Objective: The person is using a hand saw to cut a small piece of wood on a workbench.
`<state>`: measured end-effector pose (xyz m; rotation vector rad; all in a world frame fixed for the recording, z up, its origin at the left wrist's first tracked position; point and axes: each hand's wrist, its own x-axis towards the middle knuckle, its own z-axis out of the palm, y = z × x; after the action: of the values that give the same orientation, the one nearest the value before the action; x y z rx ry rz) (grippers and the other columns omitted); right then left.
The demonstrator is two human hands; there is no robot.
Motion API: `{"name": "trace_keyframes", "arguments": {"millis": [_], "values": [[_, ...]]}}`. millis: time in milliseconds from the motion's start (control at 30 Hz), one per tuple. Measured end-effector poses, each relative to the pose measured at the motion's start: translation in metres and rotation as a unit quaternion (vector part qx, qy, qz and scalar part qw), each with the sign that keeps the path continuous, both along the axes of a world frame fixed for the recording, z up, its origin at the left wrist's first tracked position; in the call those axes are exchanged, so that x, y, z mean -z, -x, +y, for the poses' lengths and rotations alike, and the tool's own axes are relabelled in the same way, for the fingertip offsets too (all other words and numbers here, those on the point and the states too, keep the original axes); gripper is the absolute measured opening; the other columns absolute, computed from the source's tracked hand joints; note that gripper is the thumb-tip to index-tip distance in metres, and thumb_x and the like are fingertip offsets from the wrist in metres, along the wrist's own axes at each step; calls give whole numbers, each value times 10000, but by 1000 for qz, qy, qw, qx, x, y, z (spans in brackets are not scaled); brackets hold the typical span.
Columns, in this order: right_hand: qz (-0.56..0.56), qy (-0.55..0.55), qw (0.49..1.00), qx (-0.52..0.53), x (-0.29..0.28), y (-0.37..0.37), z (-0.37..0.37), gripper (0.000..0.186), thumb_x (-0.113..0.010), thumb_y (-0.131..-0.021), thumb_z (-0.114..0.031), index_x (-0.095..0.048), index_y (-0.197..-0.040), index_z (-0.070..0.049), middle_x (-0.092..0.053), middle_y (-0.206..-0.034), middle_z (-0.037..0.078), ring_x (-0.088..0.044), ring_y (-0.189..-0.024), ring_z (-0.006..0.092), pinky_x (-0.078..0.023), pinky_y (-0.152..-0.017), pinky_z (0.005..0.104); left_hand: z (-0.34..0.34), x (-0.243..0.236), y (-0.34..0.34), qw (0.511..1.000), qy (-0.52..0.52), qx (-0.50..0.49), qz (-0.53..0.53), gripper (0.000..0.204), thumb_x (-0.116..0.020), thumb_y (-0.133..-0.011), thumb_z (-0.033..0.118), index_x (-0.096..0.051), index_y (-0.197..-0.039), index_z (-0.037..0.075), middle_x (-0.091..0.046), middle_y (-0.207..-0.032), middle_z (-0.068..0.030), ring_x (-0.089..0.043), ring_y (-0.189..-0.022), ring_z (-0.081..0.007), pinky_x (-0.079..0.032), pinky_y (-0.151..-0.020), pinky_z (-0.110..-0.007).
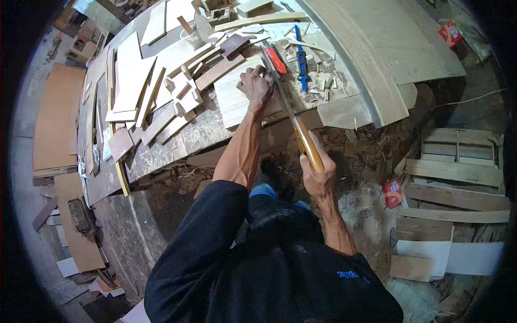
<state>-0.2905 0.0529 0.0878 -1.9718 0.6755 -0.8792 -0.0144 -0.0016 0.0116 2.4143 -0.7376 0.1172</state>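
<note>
My right hand (319, 171) is wrapped round the glossy yellow-brown wooden handle of a long tool (307, 141). Its narrow metal blade runs up and away over the bench edge; whether it is a saw or a file I cannot tell. Beside the blade, my left hand (257, 86) rests with curled fingers on a pale wood board (229, 102). What its fingers grip, if anything, is hidden. Just past the blade lie a red-handled cutter (276, 59) and a blue clamp-like tool (302, 63), with small wood offcuts (327, 86) near them.
Wood strips and panels (126, 81) are heaped across the bench's left part. A long straight board (361, 59) crosses its right side. On the floor at right stand stacked wooden frames (452, 172) beside a red packet (392, 194). Brown panels (56, 118) lean at the left.
</note>
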Motion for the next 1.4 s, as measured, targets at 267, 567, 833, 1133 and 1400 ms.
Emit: {"name": "trace_keyframes", "arguments": {"millis": [267, 567, 833, 1133, 1400], "values": [[37, -29, 999, 21, -16, 9, 4, 516, -537, -806, 23, -503, -1319, -10, -604, -1204, 220, -635, -1052, 307, -514, -851, 341, -5, 1, -2, 999, 30, 10, 10, 241, -667, -747, 264, -688, -980, 207, -585, -1050, -52, -497, -1038, -269, -296, -908, -469], [9, -47, 999, 9, -13, 7, 7, 544, -522, -786, 33, -500, -1328, -10, -603, -1216, 213, -591, -1136, 306, -479, -931, 350, -4, 6, -5, 1000, -14, -5, 13, 313, -697, -741, 292, -673, -1049, 240, -560, -1087, -31, -475, -1083, -249, -280, -929, -471], [8, -60, 998, -2, -11, -24, -9, 534, -492, -796, 47, -503, -1326, -22, -601, -1216, 205, -615, -1086, 288, -488, -902, 339, -3, 0, -2, 1000, -6, 14, 25, 340, -700, -709, 283, -661, -1045, 248, -564, -1086, -26, -470, -1080, -257, -285, -917, -483], [30, 5, 999, 11, -11, 20, 16, 536, -516, -805, 53, -481, -1338, 9, -620, -1151, 246, -645, -1018, 311, -522, -822, 342, -2, 2, -2, 1000, -8, 0, 15, 311, -667, -748, 265, -666, -1058, 237, -564, -1091, -43, -479, -1079, -263, -289, -907, -489], [75, -34, 996, 16, -7, -35, -21, 521, -508, -802, 55, -489, -1322, 15, -618, -1139, 256, -651, -997, 315, -524, -814, 359, -6, -5, 5, 999, 9, 14, 28, 262, -672, -711, 240, -669, -973, 229, -562, -1075, -46, -474, -1085, -268, -281, -918, -495]]}}
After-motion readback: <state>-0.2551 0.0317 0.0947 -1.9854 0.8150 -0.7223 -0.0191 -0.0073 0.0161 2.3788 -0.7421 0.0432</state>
